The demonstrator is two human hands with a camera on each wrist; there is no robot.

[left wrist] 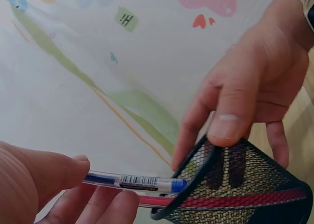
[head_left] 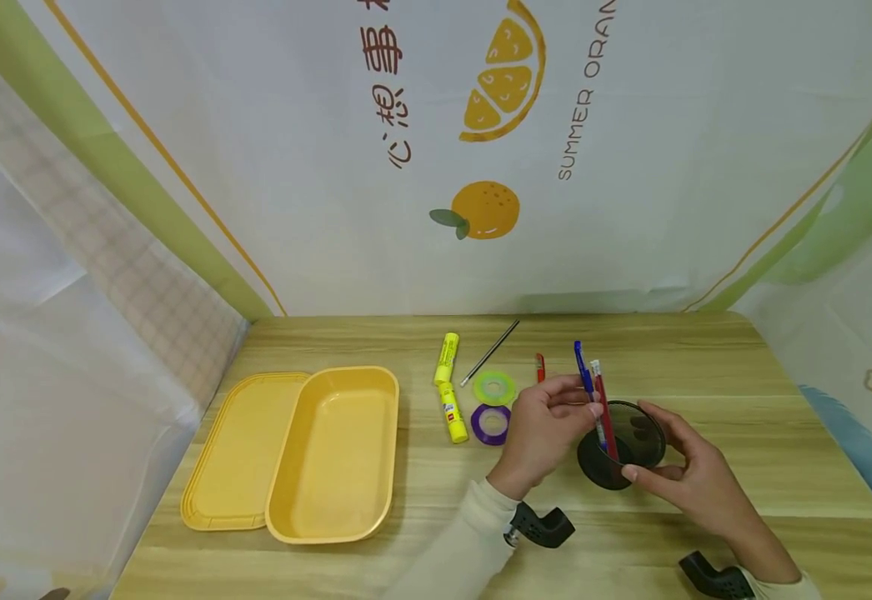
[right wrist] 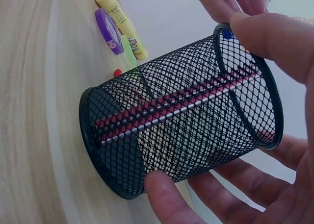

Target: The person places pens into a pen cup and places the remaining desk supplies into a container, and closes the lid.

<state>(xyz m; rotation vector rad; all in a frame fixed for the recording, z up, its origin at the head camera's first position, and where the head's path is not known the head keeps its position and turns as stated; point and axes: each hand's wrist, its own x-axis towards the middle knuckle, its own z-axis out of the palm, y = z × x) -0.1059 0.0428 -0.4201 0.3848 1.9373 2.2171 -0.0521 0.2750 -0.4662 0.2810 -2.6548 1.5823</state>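
My left hand (head_left: 544, 429) pinches a blue pen (head_left: 583, 367) between thumb and fingers. In the left wrist view, the pen's blue end (left wrist: 178, 186) is at the mouth of a black mesh pen holder (right wrist: 191, 136). Inside that holder leans a red pencil (head_left: 607, 417), its white-tipped end sticking out past the rim beside my left fingers. With thumb and fingers around its rim and side, my right hand (head_left: 699, 471) grips the holder, which is tilted toward the left hand. The right wrist view shows the pencil through the mesh, running down to the base.
Left of the hands lie two yellow glue sticks (head_left: 446, 358), a green tape roll (head_left: 494, 388), a purple tape roll (head_left: 490, 425) and a dark pencil (head_left: 490, 353). A red pen (head_left: 540, 367) is partly behind the left hand. Farther left, a yellow box (head_left: 393, 467) overlaps its lid (head_left: 233, 450).
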